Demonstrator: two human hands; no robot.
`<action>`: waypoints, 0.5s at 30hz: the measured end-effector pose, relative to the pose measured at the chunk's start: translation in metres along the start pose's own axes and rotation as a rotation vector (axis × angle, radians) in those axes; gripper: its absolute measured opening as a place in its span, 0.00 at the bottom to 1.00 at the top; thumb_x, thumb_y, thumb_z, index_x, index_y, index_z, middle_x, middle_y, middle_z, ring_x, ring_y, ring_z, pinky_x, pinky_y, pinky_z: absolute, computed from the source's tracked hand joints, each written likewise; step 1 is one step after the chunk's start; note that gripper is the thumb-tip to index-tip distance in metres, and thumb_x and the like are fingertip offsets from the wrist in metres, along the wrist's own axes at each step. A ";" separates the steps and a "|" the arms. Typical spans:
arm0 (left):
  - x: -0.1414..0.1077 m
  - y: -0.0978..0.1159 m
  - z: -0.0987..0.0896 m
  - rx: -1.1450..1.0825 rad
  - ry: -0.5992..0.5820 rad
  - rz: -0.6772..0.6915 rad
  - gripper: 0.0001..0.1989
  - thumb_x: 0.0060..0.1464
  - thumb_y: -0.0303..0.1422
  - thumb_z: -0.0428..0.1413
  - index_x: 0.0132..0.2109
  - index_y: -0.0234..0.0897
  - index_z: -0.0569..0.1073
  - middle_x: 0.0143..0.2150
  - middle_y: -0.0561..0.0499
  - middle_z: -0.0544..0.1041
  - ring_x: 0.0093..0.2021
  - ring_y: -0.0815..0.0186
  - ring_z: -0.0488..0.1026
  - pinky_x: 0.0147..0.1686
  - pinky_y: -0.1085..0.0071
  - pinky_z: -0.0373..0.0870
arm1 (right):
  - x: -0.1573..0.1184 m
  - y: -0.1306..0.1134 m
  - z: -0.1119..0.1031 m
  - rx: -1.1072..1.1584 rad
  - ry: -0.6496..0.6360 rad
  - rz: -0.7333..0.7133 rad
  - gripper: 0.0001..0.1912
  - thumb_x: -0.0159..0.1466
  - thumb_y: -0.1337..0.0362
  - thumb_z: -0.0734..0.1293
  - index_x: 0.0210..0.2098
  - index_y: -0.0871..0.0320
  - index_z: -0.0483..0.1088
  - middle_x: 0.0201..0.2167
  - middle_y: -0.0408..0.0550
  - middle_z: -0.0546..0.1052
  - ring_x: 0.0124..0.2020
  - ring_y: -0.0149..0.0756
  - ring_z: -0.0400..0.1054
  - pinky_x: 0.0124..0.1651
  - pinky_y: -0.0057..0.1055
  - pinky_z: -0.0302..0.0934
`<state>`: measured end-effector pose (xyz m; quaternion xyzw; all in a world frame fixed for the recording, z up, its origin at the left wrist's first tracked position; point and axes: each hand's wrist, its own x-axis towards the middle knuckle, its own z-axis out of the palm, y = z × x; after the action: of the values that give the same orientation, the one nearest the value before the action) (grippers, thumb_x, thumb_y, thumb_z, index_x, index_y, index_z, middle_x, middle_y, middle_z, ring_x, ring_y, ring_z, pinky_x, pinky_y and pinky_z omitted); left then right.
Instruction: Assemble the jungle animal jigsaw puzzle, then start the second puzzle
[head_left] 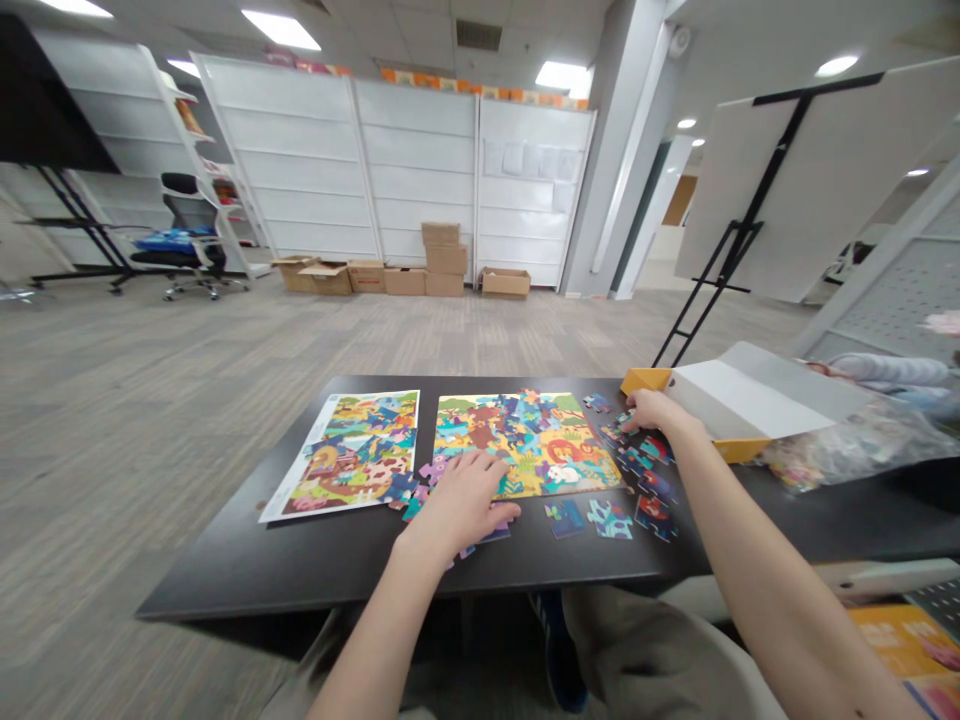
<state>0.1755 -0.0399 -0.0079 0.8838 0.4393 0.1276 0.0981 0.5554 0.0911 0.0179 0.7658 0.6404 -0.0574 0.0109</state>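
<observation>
A colourful jigsaw puzzle [570, 452] with lions and other animals lies on the dark table, with loose pieces on its upper part. My left hand [469, 495] rests palm down over its lower left edge, fingers stretched out. Purple and blue loose pieces [429, 475] show beside and under that hand. At the right, my right hand [660, 412] reaches down with bent fingers onto a puzzle piece [627, 424] among scattered ones; its fingertips are partly hidden. Nearer me lie a blue piece [564, 518] and a light blue patterned piece [610, 519].
A printed picture sheet [300, 478] lies left of the puzzle on the table [247, 570]. An open yellow and white box [739, 395] stands behind my right hand, beside a clear plastic bag [862, 440]. Cardboard boxes [446, 262] line the far wall.
</observation>
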 end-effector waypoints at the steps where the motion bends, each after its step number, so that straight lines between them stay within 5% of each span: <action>1: 0.000 0.000 0.000 0.000 0.004 0.003 0.20 0.60 0.42 0.61 0.55 0.38 0.72 0.58 0.41 0.75 0.61 0.48 0.69 0.60 0.51 0.66 | -0.002 0.000 0.000 -0.003 0.016 0.010 0.17 0.46 0.64 0.78 0.36 0.57 0.81 0.36 0.54 0.83 0.39 0.46 0.77 0.36 0.32 0.66; 6: 0.000 -0.002 0.000 0.019 0.027 0.013 0.19 0.60 0.42 0.61 0.55 0.39 0.73 0.56 0.42 0.76 0.60 0.49 0.70 0.60 0.53 0.66 | -0.016 0.000 -0.014 0.042 0.086 0.056 0.05 0.55 0.63 0.74 0.32 0.57 0.79 0.32 0.53 0.82 0.36 0.44 0.76 0.35 0.32 0.64; 11: 0.004 0.006 -0.001 0.028 0.032 0.036 0.16 0.62 0.41 0.60 0.52 0.37 0.73 0.55 0.41 0.76 0.59 0.50 0.70 0.60 0.54 0.66 | -0.047 -0.028 -0.026 0.384 0.142 -0.171 0.10 0.62 0.61 0.69 0.41 0.60 0.76 0.33 0.49 0.80 0.29 0.33 0.72 0.31 0.26 0.63; 15: 0.009 0.016 0.002 0.033 0.032 0.081 0.15 0.64 0.40 0.58 0.52 0.37 0.74 0.53 0.42 0.77 0.57 0.52 0.71 0.59 0.55 0.66 | -0.068 -0.060 -0.007 0.642 -0.074 -0.327 0.18 0.63 0.61 0.67 0.53 0.55 0.72 0.29 0.43 0.77 0.23 0.29 0.68 0.26 0.24 0.62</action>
<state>0.1937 -0.0423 -0.0036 0.9002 0.4067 0.1384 0.0714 0.4856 0.0356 0.0357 0.6151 0.7029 -0.2842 -0.2161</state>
